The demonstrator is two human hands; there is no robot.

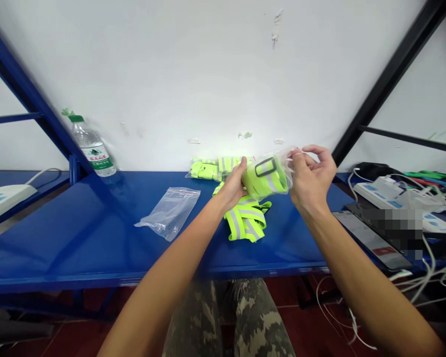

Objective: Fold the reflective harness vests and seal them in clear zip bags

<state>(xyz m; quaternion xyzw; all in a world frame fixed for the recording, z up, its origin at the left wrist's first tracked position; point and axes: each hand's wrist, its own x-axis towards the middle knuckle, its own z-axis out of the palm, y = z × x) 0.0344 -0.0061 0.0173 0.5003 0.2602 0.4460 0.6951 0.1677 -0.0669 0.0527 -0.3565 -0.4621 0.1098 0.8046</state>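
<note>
Between my hands, above the table, is a clear plastic bag holding a rolled neon-yellow reflective strap [268, 179] with a black buckle. My left hand [235, 186] grips the bag's left side, thumb on top. With thumb and fingers, my right hand [312, 173] pinches the bag's right end. Under them lies a loose heap of yellow straps with silver stripes [247, 220]. More bagged yellow straps [206, 169] rest behind, near the wall. An unfilled clear zip bag [170, 213] lies flat to the left.
A water bottle [93, 146] with a green cap stands at the back left of the blue table [96, 238]. On the right are phones or tablets [375, 238], white power strips [379, 193] and tangled white cables. Metal posts rise on both sides against the white wall.
</note>
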